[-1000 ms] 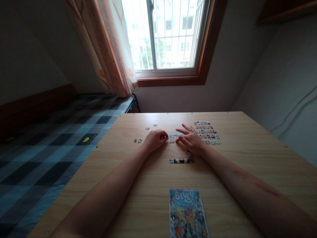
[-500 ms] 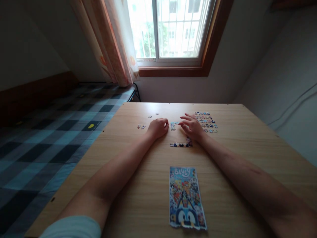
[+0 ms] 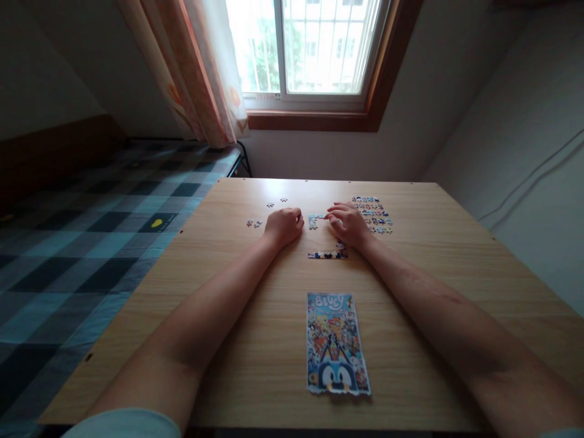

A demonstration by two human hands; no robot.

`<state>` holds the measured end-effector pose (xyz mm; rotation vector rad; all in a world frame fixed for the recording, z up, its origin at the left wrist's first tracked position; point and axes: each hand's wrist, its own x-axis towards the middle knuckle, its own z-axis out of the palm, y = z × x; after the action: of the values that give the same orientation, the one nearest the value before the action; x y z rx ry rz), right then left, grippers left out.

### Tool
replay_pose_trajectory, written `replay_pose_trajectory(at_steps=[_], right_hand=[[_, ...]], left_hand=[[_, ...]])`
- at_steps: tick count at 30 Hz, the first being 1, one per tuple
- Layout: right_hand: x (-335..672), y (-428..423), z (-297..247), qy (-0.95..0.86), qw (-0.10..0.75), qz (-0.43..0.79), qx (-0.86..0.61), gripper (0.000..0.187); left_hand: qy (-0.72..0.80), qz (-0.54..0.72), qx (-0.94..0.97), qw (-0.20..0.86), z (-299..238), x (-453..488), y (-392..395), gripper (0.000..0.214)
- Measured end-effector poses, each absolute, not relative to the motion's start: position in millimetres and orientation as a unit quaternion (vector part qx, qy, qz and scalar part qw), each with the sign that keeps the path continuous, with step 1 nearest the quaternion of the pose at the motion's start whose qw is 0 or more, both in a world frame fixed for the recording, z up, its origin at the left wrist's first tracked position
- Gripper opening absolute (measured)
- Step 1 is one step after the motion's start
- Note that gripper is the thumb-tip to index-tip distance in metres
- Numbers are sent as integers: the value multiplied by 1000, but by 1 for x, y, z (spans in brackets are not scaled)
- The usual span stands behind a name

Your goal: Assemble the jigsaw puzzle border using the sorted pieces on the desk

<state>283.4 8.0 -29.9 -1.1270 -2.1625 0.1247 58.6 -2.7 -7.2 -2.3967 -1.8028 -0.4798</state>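
My left hand (image 3: 283,225) rests on the wooden table (image 3: 438,267) with its fingers curled into a loose fist, just left of a short joined strip of puzzle pieces (image 3: 314,220). Whether it holds a piece is hidden. My right hand (image 3: 347,222) lies palm down with fingers bent, its fingertips at the strip's right end. A joined bottom edge row of pieces (image 3: 327,255) lies just below the right wrist. Sorted loose pieces (image 3: 375,214) sit in rows right of the right hand.
A printed Bluey reference picture (image 3: 334,343) lies near the table's front edge. A few stray pieces (image 3: 254,223) lie left of my left hand, two more (image 3: 276,202) farther back. A bed with a checked cover (image 3: 82,243) adjoins the table's left side; a curtained window is behind.
The view has tilted down and pulled back, so more of the picture and my forearms shows. My right fingers have curled in from spread to bent. The left fist stays put.
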Motion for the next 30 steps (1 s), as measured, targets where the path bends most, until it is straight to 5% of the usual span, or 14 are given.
replay_pose_trajectory(at_steps=[13,30], right_hand=[[286,8,-26,-807,410,129,-405,40],[283,10,-33,-791,429,140,-413,36]], left_hand=[[-555,-125,-822,29,-1,54,-15,23],[-603,4,-797,-11,8,73,-38,42]])
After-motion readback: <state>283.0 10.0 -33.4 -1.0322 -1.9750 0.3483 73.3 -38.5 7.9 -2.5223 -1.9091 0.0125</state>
